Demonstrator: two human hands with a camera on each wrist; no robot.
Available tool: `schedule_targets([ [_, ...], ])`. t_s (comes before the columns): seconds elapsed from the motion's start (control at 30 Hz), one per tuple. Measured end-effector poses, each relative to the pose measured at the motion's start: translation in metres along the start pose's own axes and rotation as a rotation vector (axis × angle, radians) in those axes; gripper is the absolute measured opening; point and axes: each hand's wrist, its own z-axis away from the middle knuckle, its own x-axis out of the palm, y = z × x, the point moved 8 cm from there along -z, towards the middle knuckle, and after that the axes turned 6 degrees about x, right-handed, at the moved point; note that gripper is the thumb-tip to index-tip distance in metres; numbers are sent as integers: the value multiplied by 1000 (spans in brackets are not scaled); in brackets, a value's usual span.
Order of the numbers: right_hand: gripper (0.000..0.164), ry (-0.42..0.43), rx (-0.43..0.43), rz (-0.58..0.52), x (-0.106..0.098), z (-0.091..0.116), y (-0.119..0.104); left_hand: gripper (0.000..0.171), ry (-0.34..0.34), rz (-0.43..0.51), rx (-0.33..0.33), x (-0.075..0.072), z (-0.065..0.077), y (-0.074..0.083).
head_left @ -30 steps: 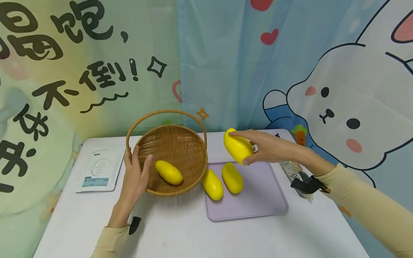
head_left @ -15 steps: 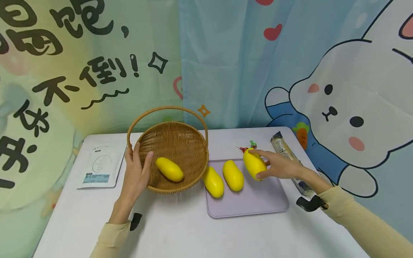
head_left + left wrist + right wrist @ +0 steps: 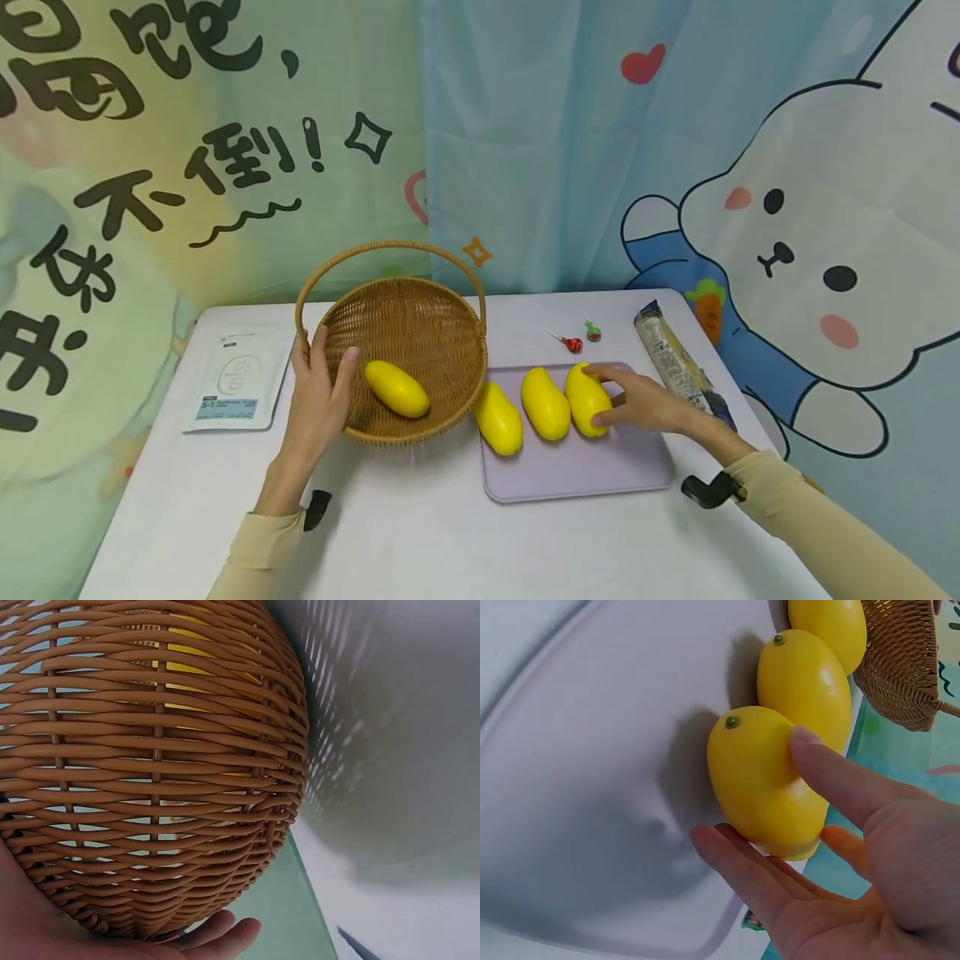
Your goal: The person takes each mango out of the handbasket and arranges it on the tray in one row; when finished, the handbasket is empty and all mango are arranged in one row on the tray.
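Note:
My right hand (image 3: 643, 403) holds a yellow mango (image 3: 583, 402) at the right end of a row on the lilac tray (image 3: 592, 479). In the right wrist view, the thumb (image 3: 832, 769) lies on this mango's side and the fingers curve along its end. Beside it on the tray are a middle mango (image 3: 545, 405) and a left mango (image 3: 498, 419). My left hand (image 3: 318, 408) grips the left side of the tilted wicker basket (image 3: 420, 333), thumb inside the rim. One mango (image 3: 397, 389) lies in the basket. The left wrist view shows the basket's woven outside (image 3: 150, 765).
A white pouch (image 3: 236, 383) lies left of the basket on the white table (image 3: 420, 533). Behind the tray are a red lollipop (image 3: 572, 344) and a green one (image 3: 592, 331). A long printed packet (image 3: 678, 358) lies at the right. A printed curtain (image 3: 510, 167) hangs behind.
My right hand has brought its mango down from above the tray's back edge onto the tray, right of the other two. The left hand keeps its grip on the basket.

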Motion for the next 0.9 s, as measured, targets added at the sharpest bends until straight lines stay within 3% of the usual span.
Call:
schedule_targets([
  [0.2, 81, -21, 24, -41, 0, 0, 3, 77, 0, -1, 0, -2, -1, 1],
  [0.9, 83, -6, 65, 25, -4, 3, 2, 76, 3, 8, 2, 0, 0, 1],
])
